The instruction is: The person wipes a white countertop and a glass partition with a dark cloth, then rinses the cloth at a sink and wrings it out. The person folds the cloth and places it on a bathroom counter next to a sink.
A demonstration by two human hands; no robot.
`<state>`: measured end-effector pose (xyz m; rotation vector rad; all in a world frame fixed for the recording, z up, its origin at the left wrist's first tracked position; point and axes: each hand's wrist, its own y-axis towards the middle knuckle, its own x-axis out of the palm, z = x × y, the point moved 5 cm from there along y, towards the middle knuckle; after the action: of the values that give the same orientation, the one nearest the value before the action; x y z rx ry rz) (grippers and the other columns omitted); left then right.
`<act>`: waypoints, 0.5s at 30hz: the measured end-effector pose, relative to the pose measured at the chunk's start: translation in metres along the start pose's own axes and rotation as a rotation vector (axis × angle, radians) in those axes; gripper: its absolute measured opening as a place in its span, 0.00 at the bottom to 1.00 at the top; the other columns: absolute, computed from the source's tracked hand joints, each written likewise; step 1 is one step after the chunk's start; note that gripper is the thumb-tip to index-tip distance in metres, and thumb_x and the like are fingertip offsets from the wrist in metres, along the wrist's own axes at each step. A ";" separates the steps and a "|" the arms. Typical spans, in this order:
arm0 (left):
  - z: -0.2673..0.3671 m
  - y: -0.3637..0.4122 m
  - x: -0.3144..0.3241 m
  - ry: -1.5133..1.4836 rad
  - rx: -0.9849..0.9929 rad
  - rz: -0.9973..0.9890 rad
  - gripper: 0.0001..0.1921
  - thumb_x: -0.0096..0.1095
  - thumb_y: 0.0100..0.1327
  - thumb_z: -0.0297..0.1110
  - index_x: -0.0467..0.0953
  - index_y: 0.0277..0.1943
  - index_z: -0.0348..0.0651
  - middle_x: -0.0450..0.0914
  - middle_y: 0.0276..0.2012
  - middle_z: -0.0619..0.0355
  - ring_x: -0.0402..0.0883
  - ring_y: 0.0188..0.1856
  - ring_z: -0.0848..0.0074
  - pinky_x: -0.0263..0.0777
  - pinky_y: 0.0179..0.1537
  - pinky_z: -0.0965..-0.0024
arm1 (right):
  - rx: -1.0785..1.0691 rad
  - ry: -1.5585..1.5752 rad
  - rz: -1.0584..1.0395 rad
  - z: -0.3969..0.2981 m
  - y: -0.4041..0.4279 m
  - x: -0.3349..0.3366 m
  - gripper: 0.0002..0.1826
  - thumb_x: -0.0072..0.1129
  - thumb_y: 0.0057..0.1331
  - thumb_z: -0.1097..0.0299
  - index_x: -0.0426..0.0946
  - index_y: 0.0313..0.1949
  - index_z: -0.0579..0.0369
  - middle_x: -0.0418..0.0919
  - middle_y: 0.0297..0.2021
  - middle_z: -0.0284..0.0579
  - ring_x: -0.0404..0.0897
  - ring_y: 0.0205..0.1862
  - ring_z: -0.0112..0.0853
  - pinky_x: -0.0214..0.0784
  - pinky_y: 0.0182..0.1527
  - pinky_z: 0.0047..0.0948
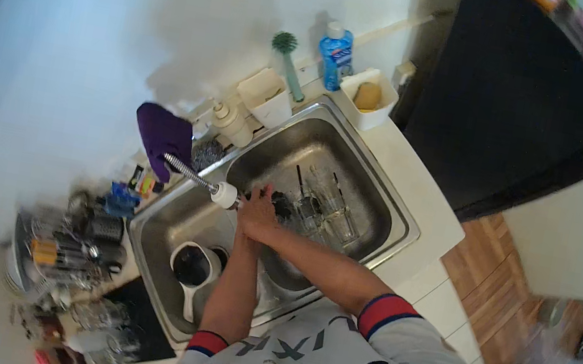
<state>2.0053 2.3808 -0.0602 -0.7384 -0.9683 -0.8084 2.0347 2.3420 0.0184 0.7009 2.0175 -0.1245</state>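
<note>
My right hand (259, 222) lies across my left hand near the divider of the steel double sink (406, 226). Much of my left hand (244, 225) is hidden, and the hands overlap too closely to tell what either grips. The white head of a flexible faucet (225, 195) is right beside them. A dark thing (282, 207) shows just to the right of my fingers; its kind is unclear. Several clear drinking glasses (343, 225) lie in the right basin, with thin dark sticks among them. In the left basin rests a white handled vessel (190, 298) with a dark inside.
A purple cloth (162, 136) hangs behind the faucet. Along the back stand a pump bottle (231, 123), a white holder (265, 97), a green dish brush (291, 68), a blue soap bottle (335, 58) and a sponge holder (379, 117). Dishes and utensils (74, 255) crowd the left counter.
</note>
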 end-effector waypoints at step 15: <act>-0.029 -0.016 0.028 -0.379 -0.031 0.202 0.30 0.40 0.70 0.60 0.74 0.51 0.39 0.80 0.43 0.49 0.78 0.49 0.57 0.69 0.55 0.48 | 0.178 0.061 -0.363 0.042 0.016 0.016 0.25 0.54 0.65 0.49 0.71 0.55 0.51 0.77 0.47 0.64 0.76 0.51 0.57 0.70 0.50 0.54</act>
<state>2.0135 2.3416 -0.0428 -1.0225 -1.1970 -0.5156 2.0691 2.3471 -0.0138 0.4433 2.1945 -0.5057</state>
